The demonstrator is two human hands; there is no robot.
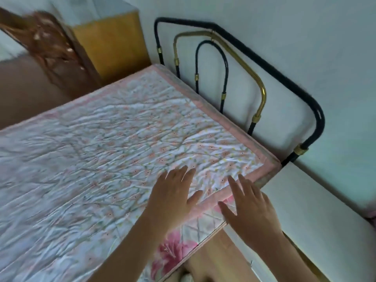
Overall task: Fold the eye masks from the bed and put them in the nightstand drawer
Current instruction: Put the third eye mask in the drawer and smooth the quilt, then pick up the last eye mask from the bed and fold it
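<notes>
While both hands hang over the near corner of the bed (114, 127), neither holds anything; the left hand (173, 198) has its grip spread, fingers fanned flat above the floral quilt (91, 143) just inside the pink border, and the right hand (250, 208) is likewise spread, hovering past the bed's side edge near that corner; no eye mask can be made out anywhere on the bed, and the quilt lies wrinkled but bare across its whole visible top; at the head of the bed stands a black and brass metal headboard (264, 64) against the wall; beyond the bed's far corner sits a yellow cabinet (114, 47); beside the bed's near side a white flat surface (317, 210) runs close, leaving a narrow strip of wooden floor (221, 259).
</notes>
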